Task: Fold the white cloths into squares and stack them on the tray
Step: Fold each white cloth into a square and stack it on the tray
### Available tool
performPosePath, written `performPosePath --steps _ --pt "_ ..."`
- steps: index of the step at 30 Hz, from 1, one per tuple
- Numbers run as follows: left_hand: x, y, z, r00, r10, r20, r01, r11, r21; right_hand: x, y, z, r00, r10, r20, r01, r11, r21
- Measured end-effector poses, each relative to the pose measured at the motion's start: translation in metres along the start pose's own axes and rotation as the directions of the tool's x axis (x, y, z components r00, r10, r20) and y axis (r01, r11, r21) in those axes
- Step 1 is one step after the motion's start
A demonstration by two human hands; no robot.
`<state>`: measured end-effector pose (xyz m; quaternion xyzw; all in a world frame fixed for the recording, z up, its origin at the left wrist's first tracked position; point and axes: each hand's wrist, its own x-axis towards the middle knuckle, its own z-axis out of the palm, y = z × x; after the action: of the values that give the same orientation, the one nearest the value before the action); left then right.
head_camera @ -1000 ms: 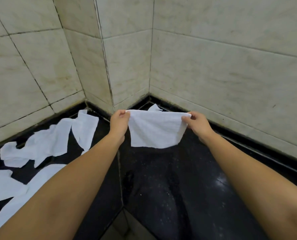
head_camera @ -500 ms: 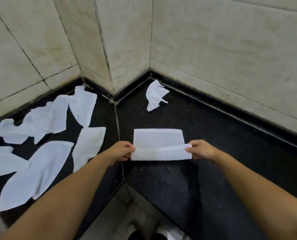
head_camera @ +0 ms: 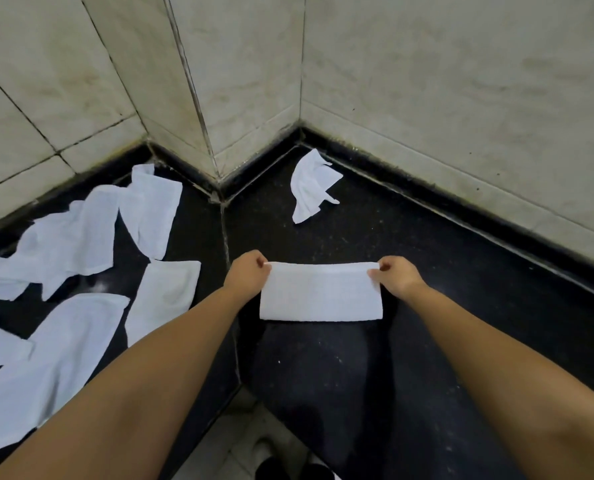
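Note:
A white cloth [head_camera: 319, 292] lies folded in half as a flat rectangle on the black counter [head_camera: 427, 258]. My left hand [head_camera: 247, 275] pinches its far left corner and my right hand [head_camera: 394, 277] pinches its far right corner. A crumpled white cloth [head_camera: 311, 185] lies further back near the wall corner. Several unfolded white cloths [head_camera: 70, 244] are spread over the counter's left part. No tray is in view.
Pale tiled walls [head_camera: 427, 98] enclose the counter at the back and right, meeting in a corner. The counter's front edge drops off near the bottom middle, with floor tiles and shoes [head_camera: 271, 462] below.
The cloth was held up in the air, then laid on the counter. Its near edge has been carried over to the far edge, so the cloth now lies doubled.

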<state>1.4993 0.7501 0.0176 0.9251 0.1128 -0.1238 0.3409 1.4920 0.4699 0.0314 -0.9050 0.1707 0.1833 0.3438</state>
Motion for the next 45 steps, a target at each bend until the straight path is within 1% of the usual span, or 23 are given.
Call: performPosePath --steps 3,6,10,12,13,14,16,18,20,22,23,25,28,30,33,35,37,39,41,43,45 --pt "0.014 -0.001 0.006 1.000 -0.026 -0.005 0.026 0.996 0.085 0.014 -0.003 0.008 1.000 0.021 -0.009 -0.022 0.995 -0.094" --pt "0.020 -0.005 0.012 0.999 -0.037 0.013 0.033 0.978 0.207 0.020 -0.003 0.016 0.999 0.038 -0.021 -0.041 0.979 -0.199" --pt "0.023 -0.008 0.017 0.999 0.035 0.021 -0.040 0.947 0.318 0.022 -0.006 0.022 0.997 0.005 -0.076 -0.035 0.917 -0.398" --pt "0.023 -0.007 0.017 0.996 0.058 0.066 -0.078 0.929 0.361 0.017 -0.010 0.023 0.991 -0.068 -0.119 0.004 0.883 -0.470" --pt "0.024 -0.006 0.016 0.994 0.063 0.094 -0.095 0.916 0.389 0.013 -0.014 0.025 0.984 -0.126 -0.125 0.049 0.870 -0.491" --pt "0.024 -0.005 0.014 0.991 0.061 0.118 -0.105 0.904 0.414 0.006 -0.019 0.029 0.975 -0.193 -0.114 0.112 0.860 -0.497" --pt "0.024 -0.005 0.010 0.987 0.045 0.157 -0.109 0.899 0.423 -0.011 -0.031 0.044 0.945 -0.322 -0.051 0.266 0.852 -0.452" --pt "0.022 -0.008 0.005 0.982 0.026 0.189 -0.095 0.927 0.363 -0.034 -0.044 0.065 0.897 -0.439 0.053 0.427 0.831 -0.356" --pt "0.019 -0.013 -0.001 0.978 0.008 0.210 -0.066 0.961 0.269 -0.059 -0.055 0.090 0.830 -0.535 0.158 0.557 0.778 -0.289" --pt "0.015 -0.020 -0.006 0.977 -0.011 0.211 -0.029 0.982 0.184 -0.080 -0.063 0.116 0.776 -0.589 0.225 0.631 0.726 -0.273" --pt "0.014 -0.023 -0.008 0.979 -0.024 0.204 -0.007 0.989 0.146 -0.088 -0.066 0.128 0.766 -0.593 0.247 0.643 0.709 -0.290" --pt "0.009 -0.029 -0.011 0.982 -0.048 0.184 0.035 0.997 0.075 -0.097 -0.069 0.148 0.781 -0.562 0.270 0.624 0.691 -0.365" --pt "0.004 -0.035 -0.011 0.983 -0.043 0.180 0.045 0.999 -0.010 -0.100 -0.070 0.163 0.833 -0.505 0.226 0.548 0.692 -0.471" --pt "0.001 -0.039 -0.011 0.981 -0.024 0.191 0.035 0.998 -0.053 -0.100 -0.070 0.167 0.855 -0.482 0.191 0.509 0.709 -0.487" --pt "-0.002 -0.039 -0.012 0.973 0.001 0.230 0.034 0.988 -0.148 -0.099 -0.072 0.167 0.863 -0.471 0.181 0.495 0.721 -0.485" --pt "-0.006 -0.034 -0.015 0.962 -0.016 0.272 0.091 0.960 -0.264 -0.099 -0.071 0.163 0.885 -0.441 0.149 0.463 0.794 -0.395" --pt "-0.007 -0.027 -0.020 0.934 -0.066 0.351 0.202 0.909 -0.366 -0.100 -0.067 0.153 0.917 -0.383 0.115 0.399 0.898 -0.185" --pt "-0.008 -0.016 -0.024 0.888 -0.071 0.454 0.296 0.844 -0.447 -0.101 -0.061 0.139 0.941 -0.322 0.104 0.319 0.947 0.041" --pt "-0.007 -0.001 -0.023 0.855 -0.044 0.517 0.342 0.796 -0.499 -0.098 -0.052 0.123 0.963 -0.254 0.090 0.232 0.952 0.201" --pt "-0.005 0.018 -0.020 0.830 -0.016 0.558 0.373 0.760 -0.532 -0.091 -0.042 0.107 0.981 -0.174 0.084 0.137 0.932 0.335" --pt "-0.003 0.039 -0.013 0.813 0.011 0.582 0.368 0.764 -0.530 -0.083 -0.030 0.089 0.992 -0.093 0.080 0.051 0.905 0.422"
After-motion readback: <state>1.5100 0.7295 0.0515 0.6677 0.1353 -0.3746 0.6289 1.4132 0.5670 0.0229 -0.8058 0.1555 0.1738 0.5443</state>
